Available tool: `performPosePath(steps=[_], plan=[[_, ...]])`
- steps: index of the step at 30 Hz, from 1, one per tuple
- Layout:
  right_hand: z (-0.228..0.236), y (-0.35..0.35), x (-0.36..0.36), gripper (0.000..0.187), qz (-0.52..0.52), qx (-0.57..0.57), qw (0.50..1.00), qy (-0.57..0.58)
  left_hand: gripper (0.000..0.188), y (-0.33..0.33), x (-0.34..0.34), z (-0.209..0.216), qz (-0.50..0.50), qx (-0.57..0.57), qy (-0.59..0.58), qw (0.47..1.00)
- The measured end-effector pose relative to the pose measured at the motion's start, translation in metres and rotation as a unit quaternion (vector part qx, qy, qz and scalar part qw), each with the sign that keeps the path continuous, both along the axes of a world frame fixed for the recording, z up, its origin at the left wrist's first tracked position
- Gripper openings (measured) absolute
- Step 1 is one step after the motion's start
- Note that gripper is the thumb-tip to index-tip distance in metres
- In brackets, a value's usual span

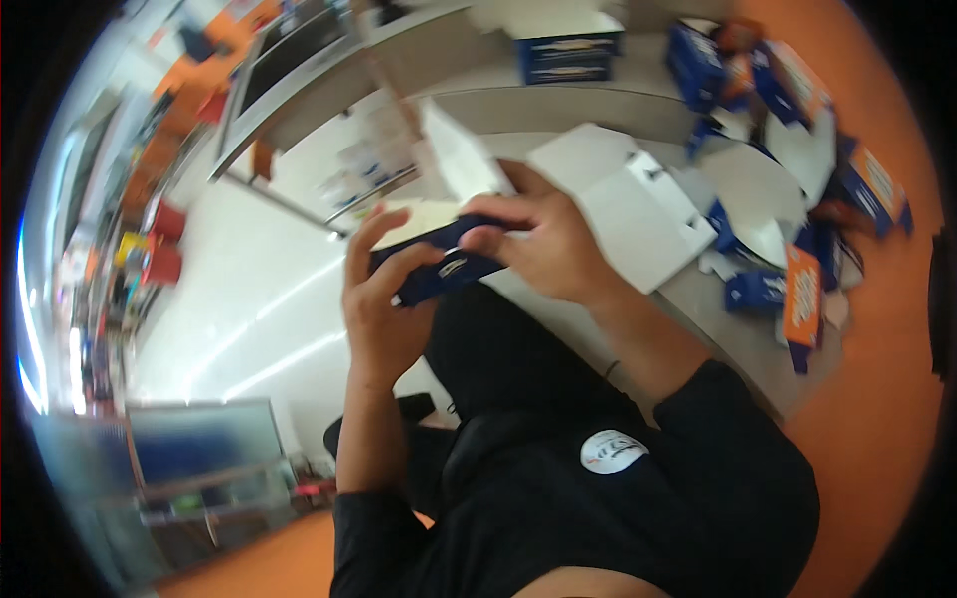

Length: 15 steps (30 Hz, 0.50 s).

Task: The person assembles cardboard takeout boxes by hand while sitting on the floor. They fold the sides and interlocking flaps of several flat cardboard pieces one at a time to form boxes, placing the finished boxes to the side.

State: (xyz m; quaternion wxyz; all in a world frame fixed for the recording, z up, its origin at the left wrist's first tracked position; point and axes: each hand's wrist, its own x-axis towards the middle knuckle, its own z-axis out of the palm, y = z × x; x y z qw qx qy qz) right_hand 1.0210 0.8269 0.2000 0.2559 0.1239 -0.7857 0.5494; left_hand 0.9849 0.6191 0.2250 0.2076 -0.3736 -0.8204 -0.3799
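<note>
Both my hands hold a partly folded dark blue cardboard box [427, 287] above my lap, its pale inside facing up. A white flap [461, 157] of it stands raised at the far side. My left hand [384, 284] grips the left end, with the thumb and fingers bent round the blue wall. At the right end, my right hand [543, 239] pinches the wall's top edge between thumb and fingers. The underside of the box is hidden.
Flat white cardboard blanks [633, 214] lie on the grey bench [703, 319] at my right. Beyond them are several blue-and-orange cartons [802, 299] in a loose pile. A blue box [566, 60] stands at the far end, and red bins [162, 261] line the left side.
</note>
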Motion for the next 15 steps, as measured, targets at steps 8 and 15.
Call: performPosePath(steps=[8, 15], plan=[[-0.011, 0.048, 0.037, 0.027, -0.083, -0.068, 0.991, -0.080, 0.033, 0.044, 0.010, -0.019, -0.045, -0.017, 0.023, 0.999], [-0.020, 0.062, 0.061, 0.023, -0.200, -0.068, 0.977, -0.007, 0.038, 0.077, 0.016, -0.021, -0.084, -0.039, 0.046, 0.995]])
